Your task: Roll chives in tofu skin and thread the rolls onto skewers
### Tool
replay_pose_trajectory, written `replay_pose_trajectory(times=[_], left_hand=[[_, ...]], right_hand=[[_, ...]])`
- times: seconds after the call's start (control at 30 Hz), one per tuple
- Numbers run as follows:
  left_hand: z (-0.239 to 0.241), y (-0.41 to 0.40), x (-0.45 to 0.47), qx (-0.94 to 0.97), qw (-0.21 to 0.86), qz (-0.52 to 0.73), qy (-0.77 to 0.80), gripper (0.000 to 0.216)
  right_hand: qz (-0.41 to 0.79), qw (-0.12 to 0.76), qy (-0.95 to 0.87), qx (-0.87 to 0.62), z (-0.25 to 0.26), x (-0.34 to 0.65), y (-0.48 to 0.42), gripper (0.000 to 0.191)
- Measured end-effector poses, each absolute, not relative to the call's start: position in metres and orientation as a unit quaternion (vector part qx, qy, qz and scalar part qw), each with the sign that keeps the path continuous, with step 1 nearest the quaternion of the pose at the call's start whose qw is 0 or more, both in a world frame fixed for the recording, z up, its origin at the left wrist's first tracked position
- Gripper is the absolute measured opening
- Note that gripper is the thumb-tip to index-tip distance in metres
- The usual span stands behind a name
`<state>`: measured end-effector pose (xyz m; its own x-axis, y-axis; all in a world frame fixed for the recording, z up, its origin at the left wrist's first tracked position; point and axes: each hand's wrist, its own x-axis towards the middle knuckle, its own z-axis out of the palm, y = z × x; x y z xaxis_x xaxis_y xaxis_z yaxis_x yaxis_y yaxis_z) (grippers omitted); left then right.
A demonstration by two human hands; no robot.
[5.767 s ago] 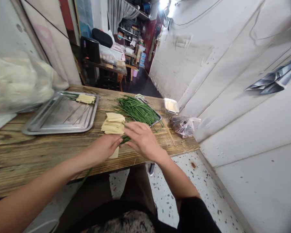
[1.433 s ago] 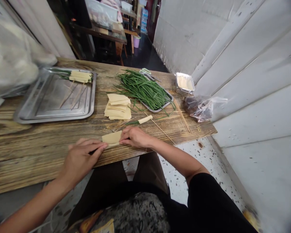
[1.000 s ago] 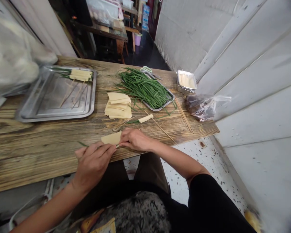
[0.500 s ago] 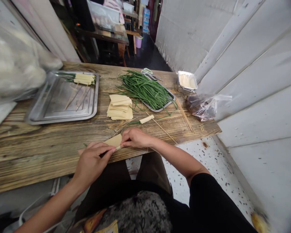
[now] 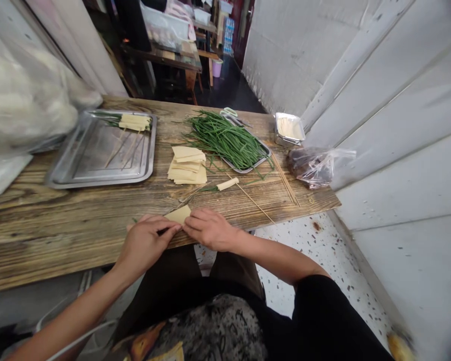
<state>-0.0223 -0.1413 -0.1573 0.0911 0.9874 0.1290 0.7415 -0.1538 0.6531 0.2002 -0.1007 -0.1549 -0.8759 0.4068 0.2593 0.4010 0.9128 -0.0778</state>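
Note:
At the table's front edge, a pale yellow tofu sheet point(image 5: 179, 214) lies between my hands. My left hand point(image 5: 147, 239) pinches its near edge, thumb against fingers, with a bit of green chive showing past the knuckles. My right hand point(image 5: 209, 229) has its fingers curled over the sheet's right end; what lies under them is hidden. Just beyond, a finished tofu roll point(image 5: 228, 184) with chive inside is pierced by a thin wooden skewer point(image 5: 256, 204). A stack of tofu sheets point(image 5: 188, 168) sits behind, near a heap of green chives point(image 5: 229, 138) on a small metal tray.
On the left, a metal tray point(image 5: 97, 178) holds skewered rolls point(image 5: 135, 122), beside a large plastic bag point(image 5: 26, 100). Loose skewers point(image 5: 285, 180), a bagged dark item point(image 5: 311, 165) and a foil box point(image 5: 289, 129) lie to the right. Scissors point(image 5: 231, 114) rest behind the chives.
My right hand has turned and come down slightly, its fingers now laid over the sheet's near edge. Less of the sheet shows. My left hand keeps its pinch.

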Motion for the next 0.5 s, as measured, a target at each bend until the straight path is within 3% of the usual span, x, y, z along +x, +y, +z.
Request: replay_pose_trajectory(times=[0.33,0.5], left_hand=[[-0.165,-0.141,-0.025,0.701,0.192,0.269,0.632,0.042],[-0.163,-0.154,-0.018,0.727,0.096,0.311,0.605,0.04]], right_hand=[[0.003,0.092,-0.985,-0.147,-0.153,0.197,-0.078,0.027],[0.056,0.073,-0.989,-0.119,-0.145,0.192,-0.069,0.023]])
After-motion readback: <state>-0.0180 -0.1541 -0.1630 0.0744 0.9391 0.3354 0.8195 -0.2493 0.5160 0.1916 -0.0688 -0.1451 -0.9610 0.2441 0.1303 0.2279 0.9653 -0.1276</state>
